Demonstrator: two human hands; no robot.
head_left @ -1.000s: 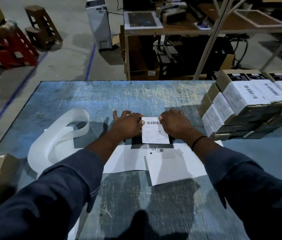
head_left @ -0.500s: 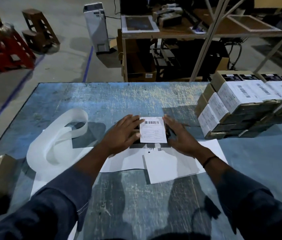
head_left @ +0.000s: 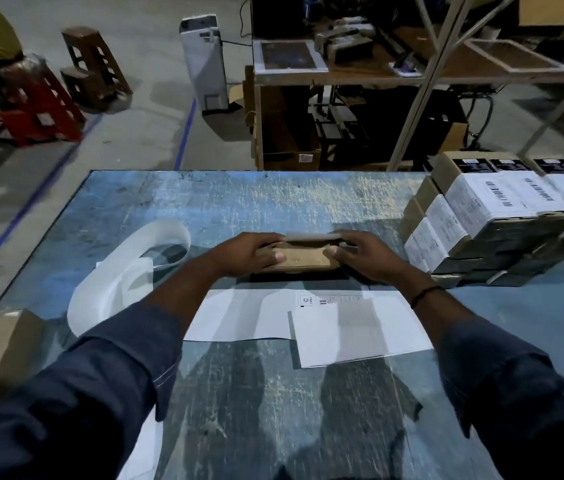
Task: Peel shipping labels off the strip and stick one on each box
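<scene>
Noted mid-desk, toward far edge: box (head_left: pixel 299 259) tilted, brown side showing. Gripped at opposite ends by left hand (head_left: pixel 244 254) and right hand (head_left: pixel 369 259), fingers curled round it. Label strip (head_left: pixel 246 317) lying just nearside.

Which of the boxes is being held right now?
The brown box in the middle: the left grip and right grip hold its ends. The stacked boxes at right and the box at left lie untouched.
</scene>
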